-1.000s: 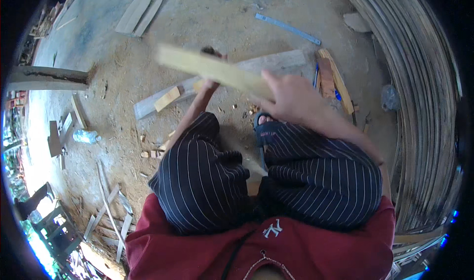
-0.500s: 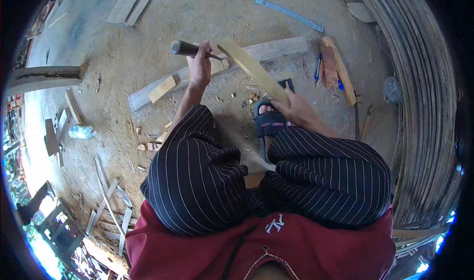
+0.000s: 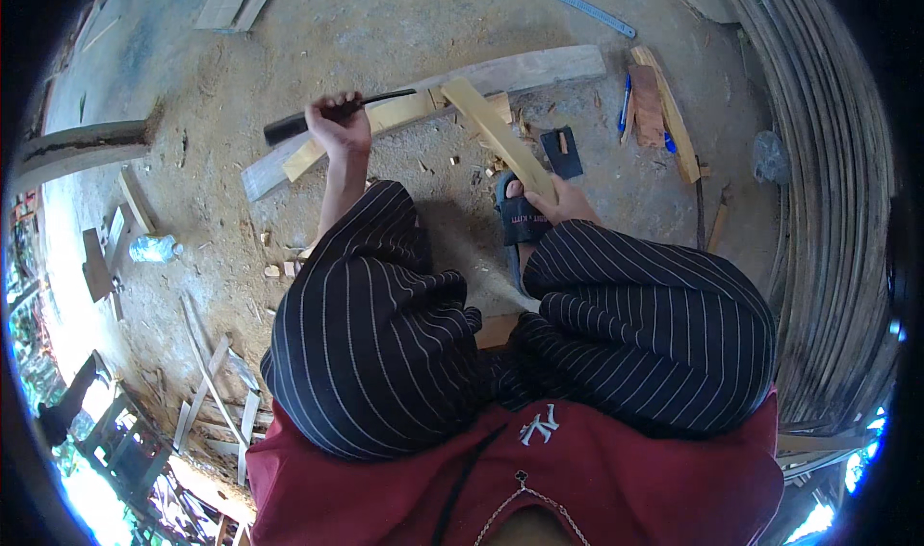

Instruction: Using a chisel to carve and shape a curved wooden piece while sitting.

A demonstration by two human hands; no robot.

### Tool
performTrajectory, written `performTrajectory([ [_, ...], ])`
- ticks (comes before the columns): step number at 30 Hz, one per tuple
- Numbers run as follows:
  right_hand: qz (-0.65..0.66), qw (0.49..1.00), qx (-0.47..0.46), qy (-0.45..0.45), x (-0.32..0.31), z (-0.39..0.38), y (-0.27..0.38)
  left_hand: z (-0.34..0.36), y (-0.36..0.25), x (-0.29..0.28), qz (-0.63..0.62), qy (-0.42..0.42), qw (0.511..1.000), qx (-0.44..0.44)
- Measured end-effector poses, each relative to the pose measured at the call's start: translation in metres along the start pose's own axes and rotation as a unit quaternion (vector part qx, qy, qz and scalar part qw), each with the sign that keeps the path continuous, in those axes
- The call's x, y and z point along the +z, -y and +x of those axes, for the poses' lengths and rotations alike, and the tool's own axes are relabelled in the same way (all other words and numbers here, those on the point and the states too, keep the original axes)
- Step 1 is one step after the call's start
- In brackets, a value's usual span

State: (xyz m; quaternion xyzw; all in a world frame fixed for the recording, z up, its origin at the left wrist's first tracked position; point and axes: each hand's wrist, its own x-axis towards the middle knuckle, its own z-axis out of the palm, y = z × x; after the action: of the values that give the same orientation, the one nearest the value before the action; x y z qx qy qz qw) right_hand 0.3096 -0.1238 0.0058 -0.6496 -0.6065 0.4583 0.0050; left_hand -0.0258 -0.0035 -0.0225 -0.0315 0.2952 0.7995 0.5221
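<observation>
My left hand (image 3: 341,130) is closed around a chisel (image 3: 287,127) with a thick dark handle. Its narrow blade points right, tilted a little upward in the picture. Below the blade lies a pale yellow wood piece (image 3: 397,114), resting along a long grey plank (image 3: 553,68) on the ground. I cannot tell whether the blade tip touches the wood. My right hand (image 3: 566,204) grips the near end of a flat wooden batten (image 3: 493,134). The batten's far end is close to the chisel's tip, over the wood piece.
Small wood chips and a dark flat piece (image 3: 562,152) lie near my sandal (image 3: 525,224). To the right are a reddish wood block (image 3: 647,103), a blue pen (image 3: 626,103) and stacked long boards (image 3: 828,161). A metal ruler (image 3: 568,2) lies ahead, a plastic bottle (image 3: 155,249) left.
My left hand has moved left and turned, so the chisel lies flatter, its handle lower in the picture. The right hand and batten have shifted only slightly.
</observation>
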Motion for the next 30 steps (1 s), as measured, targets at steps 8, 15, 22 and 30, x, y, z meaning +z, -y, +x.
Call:
performTrajectory([
  [8, 0.030, 0.998, -0.002, -0.050, 0.015, 0.006, -0.021, -0.015, 0.034, 0.024, 0.121, 0.186, 0.975, 0.032],
  [15, 0.278, 0.949, -0.111, -0.101, 0.024, 0.007, -0.021, -0.023, 0.041, 0.023, 0.173, 0.189, 0.966, 0.024],
  [22, 0.076, 0.997, 0.005, -0.005, -0.001, -0.002, -0.004, -0.026, 0.037, 0.019, 0.248, 0.214, 0.944, 0.044],
  [30, 0.071, 0.997, -0.013, -0.031, -0.004, 0.007, -0.009, -0.023, 0.035, 0.019, 0.472, 0.286, 0.831, 0.072],
])
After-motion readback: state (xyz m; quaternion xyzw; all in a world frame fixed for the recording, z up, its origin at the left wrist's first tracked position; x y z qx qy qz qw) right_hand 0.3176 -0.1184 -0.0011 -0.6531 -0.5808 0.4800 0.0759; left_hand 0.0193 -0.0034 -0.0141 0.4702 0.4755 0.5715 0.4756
